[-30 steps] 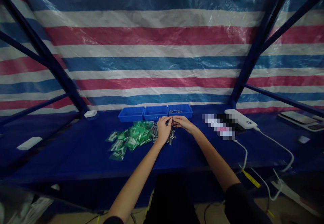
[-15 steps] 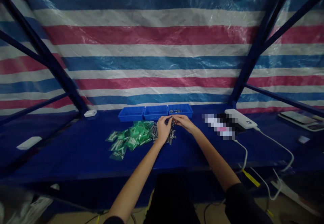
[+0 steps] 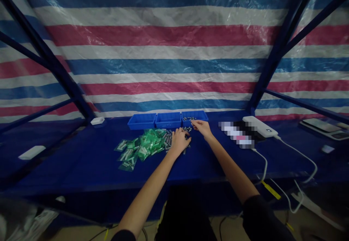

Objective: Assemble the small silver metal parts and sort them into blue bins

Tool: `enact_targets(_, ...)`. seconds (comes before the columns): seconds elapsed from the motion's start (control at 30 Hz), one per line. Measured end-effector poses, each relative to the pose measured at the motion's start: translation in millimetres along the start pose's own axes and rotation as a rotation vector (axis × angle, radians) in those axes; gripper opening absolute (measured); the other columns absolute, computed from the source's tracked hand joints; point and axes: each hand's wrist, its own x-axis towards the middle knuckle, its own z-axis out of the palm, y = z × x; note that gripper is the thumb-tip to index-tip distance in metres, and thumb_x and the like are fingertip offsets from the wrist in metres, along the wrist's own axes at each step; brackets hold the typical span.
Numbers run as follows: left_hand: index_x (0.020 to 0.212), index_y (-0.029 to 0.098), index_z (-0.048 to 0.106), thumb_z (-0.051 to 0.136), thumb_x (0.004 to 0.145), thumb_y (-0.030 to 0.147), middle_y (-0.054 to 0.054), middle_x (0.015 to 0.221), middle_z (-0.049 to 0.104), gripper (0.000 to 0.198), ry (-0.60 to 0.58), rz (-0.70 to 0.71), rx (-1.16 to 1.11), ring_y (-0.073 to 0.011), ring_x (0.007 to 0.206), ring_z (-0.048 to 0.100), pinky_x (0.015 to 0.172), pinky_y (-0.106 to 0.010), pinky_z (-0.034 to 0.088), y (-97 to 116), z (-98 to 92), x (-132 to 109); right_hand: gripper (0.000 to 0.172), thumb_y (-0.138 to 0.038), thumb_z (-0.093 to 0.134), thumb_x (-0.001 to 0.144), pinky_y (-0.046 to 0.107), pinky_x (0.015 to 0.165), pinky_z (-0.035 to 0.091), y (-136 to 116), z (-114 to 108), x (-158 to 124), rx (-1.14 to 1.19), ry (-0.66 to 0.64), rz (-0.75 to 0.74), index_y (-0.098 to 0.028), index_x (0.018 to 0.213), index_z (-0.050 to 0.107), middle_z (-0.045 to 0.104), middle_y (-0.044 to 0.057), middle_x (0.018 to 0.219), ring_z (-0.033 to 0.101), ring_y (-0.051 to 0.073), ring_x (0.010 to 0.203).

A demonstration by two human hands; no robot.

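My left hand (image 3: 180, 141) rests on a pile of small metal parts (image 3: 168, 139), fingers bent and thumb apart from them. The parts look like short grey cylinders and small shiny pieces; my hand covers much of the pile. My right hand (image 3: 202, 127) is at the front edge of the right blue bin (image 3: 205, 114), thumb and fingertips pinched on a tiny shiny piece too small to name exactly. A few small metal pieces (image 3: 188, 119) lie in that bin. Left of the pile are green-tinted clear bags (image 3: 149, 144) with small parts inside.
The middle blue bin (image 3: 168, 114) and left blue bin (image 3: 142, 116) stand in the same row. To the right lie a phone (image 3: 237, 133) and a white power bank (image 3: 260, 126) with cables. White boxes (image 3: 97, 121) sit left. Blue frame posts (image 3: 265, 73) flank the table.
My hands were together above the pile and have separated. The left has dropped onto the metal parts; the right has moved slightly right and up to the right bin.
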Motion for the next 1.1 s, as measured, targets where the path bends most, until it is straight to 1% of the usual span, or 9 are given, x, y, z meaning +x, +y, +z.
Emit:
enact_targets(0.13, 0.079, 0.023, 0.067, 0.069, 0.066, 0.036, -0.007, 0.088, 0.056, 0.018, -0.015, 0.020, -0.006, -0.0282, 0.094, 0.049, 0.084, -0.044, 0.034, 1, -1.0, -1, 0.026, -0.036, 0.067, 0.066, 0.029, 0.066, 0.053, -2, -2, 0, -0.010, 0.048, -0.012, -0.013, 0.078, 0.069, 0.069, 0.007, 0.074, 0.064, 0.018, 0.069)
enact_targets(0.27, 0.084, 0.022, 0.068, 0.066, 0.070, 0.032, -0.007, 0.091, 0.060, 0.018, -0.053, 0.021, 0.012, -0.0282, 0.095, 0.051, 0.085, -0.044, 0.034, 1, -2.5, 0, 0.035, -0.029, 0.063, 0.069, 0.026, 0.068, 0.053, -6, -3, 0, 0.123, -0.010, -0.108, -0.018, 0.102, 0.065, 0.067, 0.007, 0.105, 0.065, 0.019, 0.088)
enact_targets(0.33, 0.088, 0.022, 0.068, 0.063, 0.073, 0.028, -0.007, 0.095, 0.061, 0.017, -0.087, 0.018, 0.032, -0.0265, 0.095, 0.053, 0.084, -0.042, 0.035, 1, -3.3, 1, 0.038, -0.027, 0.063, 0.069, 0.025, 0.066, 0.054, -7, -3, 0, 0.146, -0.036, -0.136, -0.020, 0.106, 0.064, 0.063, 0.006, 0.114, 0.064, 0.019, 0.091)
enact_targets(0.5, 0.093, 0.022, 0.065, 0.054, 0.078, 0.021, -0.004, 0.100, 0.063, 0.019, -0.128, 0.024, -0.002, -0.0215, 0.096, 0.055, 0.085, -0.036, 0.036, -1, -4.1, 3, 0.025, -0.024, 0.061, 0.071, 0.022, 0.058, 0.053, -3, 0, 2, 0.013, -0.077, -0.102, -0.018, 0.093, 0.068, 0.068, 0.006, 0.100, 0.067, 0.016, 0.077)
enact_targets(0.67, 0.096, 0.022, 0.062, 0.055, 0.077, 0.023, -0.005, 0.103, 0.058, 0.020, -0.061, -0.012, 0.035, -0.0213, 0.100, 0.052, 0.085, -0.034, 0.035, -2, -3.7, 1, 0.019, -0.019, 0.059, 0.070, 0.019, 0.051, 0.049, 4, 0, 4, -0.096, -0.061, -0.092, -0.017, 0.086, 0.070, 0.071, 0.004, 0.084, 0.066, 0.014, 0.068)
enact_targets(0.77, 0.088, 0.021, 0.062, 0.061, 0.073, 0.033, -0.006, 0.099, 0.059, 0.019, -0.014, -0.071, 0.125, -0.0255, 0.099, 0.050, 0.085, -0.038, 0.034, -1, -4.0, -1, 0.020, -0.017, 0.057, 0.071, 0.019, 0.052, 0.049, 4, -1, 3, -0.133, -0.060, -0.102, -0.017, 0.085, 0.070, 0.071, 0.004, 0.082, 0.065, 0.013, 0.066)
enact_targets(0.83, 0.083, 0.021, 0.063, 0.060, 0.073, 0.034, -0.006, 0.094, 0.061, 0.016, -0.035, -0.083, 0.131, -0.0264, 0.096, 0.050, 0.084, -0.040, 0.033, 0, -4.8, -1, 0.020, -0.015, 0.056, 0.070, 0.020, 0.054, 0.050, 3, -1, 2, -0.151, -0.065, -0.103, -0.017, 0.085, 0.070, 0.071, 0.004, 0.082, 0.065, 0.013, 0.065)
enact_targets(0.93, 0.079, 0.022, 0.065, 0.057, 0.077, 0.031, -0.005, 0.092, 0.064, 0.012, -0.075, -0.064, 0.082, -0.0249, 0.094, 0.051, 0.083, -0.039, 0.032, 1, -6.6, -1, 0.020, -0.014, 0.056, 0.069, 0.022, 0.058, 0.051, 2, 0, 1, -0.181, -0.067, -0.107, -0.016, 0.082, 0.070, 0.071, 0.004, 0.083, 0.065, 0.013, 0.065)
enact_targets(1.1, 0.077, 0.023, 0.067, 0.052, 0.081, 0.024, -0.002, 0.090, 0.068, 0.015, -0.054, -0.043, 0.020, -0.0227, 0.091, 0.053, 0.081, -0.038, 0.031, 2, -8.4, 0, 0.018, -0.014, 0.057, 0.068, 0.025, 0.062, 0.052, 4, 1, 1, -0.209, -0.103, -0.126, -0.017, 0.080, 0.070, 0.071, 0.003, 0.079, 0.064, 0.013, 0.063)
